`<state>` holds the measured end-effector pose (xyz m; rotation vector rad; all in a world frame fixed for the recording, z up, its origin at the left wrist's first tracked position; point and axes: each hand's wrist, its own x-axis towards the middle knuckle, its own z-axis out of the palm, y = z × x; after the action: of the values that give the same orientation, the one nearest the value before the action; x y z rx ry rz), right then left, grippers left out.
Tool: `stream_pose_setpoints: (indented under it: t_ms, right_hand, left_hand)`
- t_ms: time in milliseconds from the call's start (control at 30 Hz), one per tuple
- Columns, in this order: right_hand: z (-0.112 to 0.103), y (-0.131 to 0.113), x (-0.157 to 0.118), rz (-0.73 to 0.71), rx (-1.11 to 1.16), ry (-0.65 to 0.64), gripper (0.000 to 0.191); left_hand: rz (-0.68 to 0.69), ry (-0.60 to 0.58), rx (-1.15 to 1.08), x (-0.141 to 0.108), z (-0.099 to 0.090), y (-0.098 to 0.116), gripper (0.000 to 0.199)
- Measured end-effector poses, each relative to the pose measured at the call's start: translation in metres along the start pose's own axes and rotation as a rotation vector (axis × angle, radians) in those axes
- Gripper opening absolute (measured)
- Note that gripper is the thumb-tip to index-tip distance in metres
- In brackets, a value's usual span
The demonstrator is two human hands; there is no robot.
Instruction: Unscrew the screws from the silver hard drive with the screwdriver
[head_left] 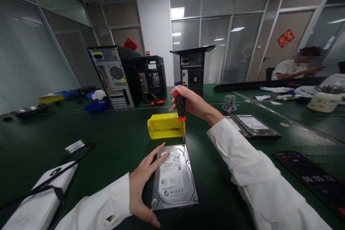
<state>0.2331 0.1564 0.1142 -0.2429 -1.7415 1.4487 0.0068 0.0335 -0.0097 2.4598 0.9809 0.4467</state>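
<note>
A silver hard drive (175, 178) lies label up on the green table in front of me. My left hand (145, 176) rests along its left side, fingers spread, with the fingertips over the label and the thumb near the lower left corner. In my right hand (188, 101) is a screwdriver (181, 109) with a black and red handle, held nearly upright. Its tip meets the drive's top right corner; whether a screw sits under it is too small to tell. Just behind the drive, a yellow plastic bin (164, 126) lies with its opening toward me.
Computer cases (115, 75) stand at the back, with a red-handled screwdriver (158, 102) before them. More hard drives (254, 125), a clear cup of small parts (229, 104) and a phone (309, 178) are on the right. A white box with a black cable (40, 197) lies left. A person (296, 64) sits far right.
</note>
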Motion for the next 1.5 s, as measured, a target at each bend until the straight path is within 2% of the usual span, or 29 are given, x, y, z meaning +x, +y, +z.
stream_pose_setpoints:
  t_ms: [167, 433, 600, 967, 1133, 1333, 1500]
  right_hand:
    - [0.0044, 0.0012, -0.0003, -0.034, -0.033, 0.06, 0.032]
    - [0.0047, 0.0022, 0.0006, -0.01, -0.056, 0.066, 0.037]
    - [0.0034, 0.0001, 0.0005, 0.031, -0.019, 0.018, 0.042]
    - [0.0014, 0.0091, 0.0051, -0.111, -0.023, 0.118, 0.034]
    - [0.0012, 0.0076, 0.0041, -0.107, -0.038, 0.118, 0.031]
    - [0.0012, 0.0037, 0.0027, -0.031, -0.009, 0.065, 0.036]
    - [0.0039, 0.0052, 0.0031, -0.06, -0.013, 0.106, 0.031]
  left_hand:
    - [-0.001, 0.005, 0.024, -0.0002, 0.0027, -0.0044, 0.131]
    - [0.017, 0.012, 0.019, -0.0007, 0.0032, -0.0046, 0.132]
    - [0.004, 0.012, 0.008, -0.001, 0.0033, -0.0042, 0.132]
    - [0.019, 0.037, 0.024, -0.0008, 0.004, -0.0034, 0.131]
    - [0.004, 0.021, 0.005, -0.0016, 0.0023, -0.002, 0.128]
    - [0.01, 0.024, 0.001, -0.0017, 0.0023, -0.0033, 0.129]
    - [0.012, 0.028, 0.007, -0.0009, 0.0033, -0.0047, 0.129]
